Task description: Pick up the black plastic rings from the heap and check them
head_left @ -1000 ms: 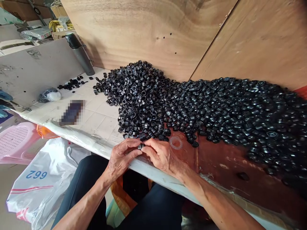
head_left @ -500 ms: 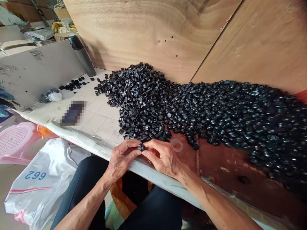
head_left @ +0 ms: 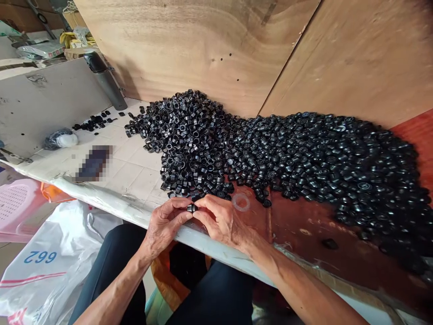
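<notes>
Between the fingertips of both hands is a small black ring-like plastic part (head_left: pixel 192 208), held just above the table's front edge. My left hand (head_left: pixel 166 221) pinches its left side with thumb and fingers. From the other side, my right hand (head_left: pixel 218 219) grips it the same way. Fingers cover much of the part, so I cannot tell whether it is one piece or two. Right behind my fingers rises a heap of black plastic rings (head_left: pixel 189 135). It runs into a wide pile of rounded black cap-like pieces (head_left: pixel 324 158) on the right.
A dark cylinder like a bottle (head_left: pixel 106 83) leans at the back left. Nearby lie a few black scraps (head_left: pixel 93 123), a plastic-wrapped bundle (head_left: pixel 62 138) and a blurred-out flat object (head_left: pixel 93 164). Wooden boards (head_left: pixel 189 49) stand behind. A white sack (head_left: pixel 50 257) and pink chair (head_left: pixel 20 203) are lower left.
The whole view has shifted a little, so the scene sits further left. Both hands keep their pinch on the small black part, with hardly any change in finger position.
</notes>
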The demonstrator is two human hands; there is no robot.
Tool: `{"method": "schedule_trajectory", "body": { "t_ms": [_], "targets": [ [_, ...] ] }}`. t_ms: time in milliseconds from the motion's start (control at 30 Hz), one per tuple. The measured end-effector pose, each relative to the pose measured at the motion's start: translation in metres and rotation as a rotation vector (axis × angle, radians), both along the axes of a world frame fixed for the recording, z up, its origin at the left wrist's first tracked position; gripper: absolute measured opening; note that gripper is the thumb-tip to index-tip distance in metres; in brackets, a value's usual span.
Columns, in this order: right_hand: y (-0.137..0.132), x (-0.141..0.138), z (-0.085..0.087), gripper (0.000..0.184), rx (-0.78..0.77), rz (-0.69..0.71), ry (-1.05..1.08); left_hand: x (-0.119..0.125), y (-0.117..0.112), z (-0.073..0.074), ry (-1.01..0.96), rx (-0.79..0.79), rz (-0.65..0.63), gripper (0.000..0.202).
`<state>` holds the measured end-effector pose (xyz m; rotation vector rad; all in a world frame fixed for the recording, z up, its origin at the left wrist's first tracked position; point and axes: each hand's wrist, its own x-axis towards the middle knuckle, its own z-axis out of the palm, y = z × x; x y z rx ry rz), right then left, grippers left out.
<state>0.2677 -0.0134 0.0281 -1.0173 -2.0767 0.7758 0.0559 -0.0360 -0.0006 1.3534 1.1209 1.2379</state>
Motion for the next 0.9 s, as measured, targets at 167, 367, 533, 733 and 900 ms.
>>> {"method": "schedule_trajectory", "body": {
  "t_ms": [167, 367, 533, 733, 900],
  "targets": [
    [0.0, 0.001, -0.002, 0.009, 0.025, 0.013, 0.036, 0.0, 0.001, 0.001, -0.016, -0.021, 0.002, 0.024],
    [0.0, -0.007, -0.01, 0.022, -0.023, -0.043, -0.025, 0.0, 0.0, 0.001, 0.103, 0.065, -0.019, 0.02],
    [0.002, -0.007, -0.001, 0.027, -0.067, -0.063, -0.092, 0.005, -0.002, 0.001, 0.141, 0.127, 0.024, 0.017],
    [0.003, -0.004, 0.004, 0.016, -0.041, 0.031, 0.088, 0.001, 0.002, -0.006, 0.043, 0.05, -0.012, 0.02],
    [0.007, -0.008, 0.0, 0.029, -0.292, -0.138, 0.064, 0.004, 0.0, -0.005, 0.262, 0.291, -0.03, 0.016]
  ]
}}
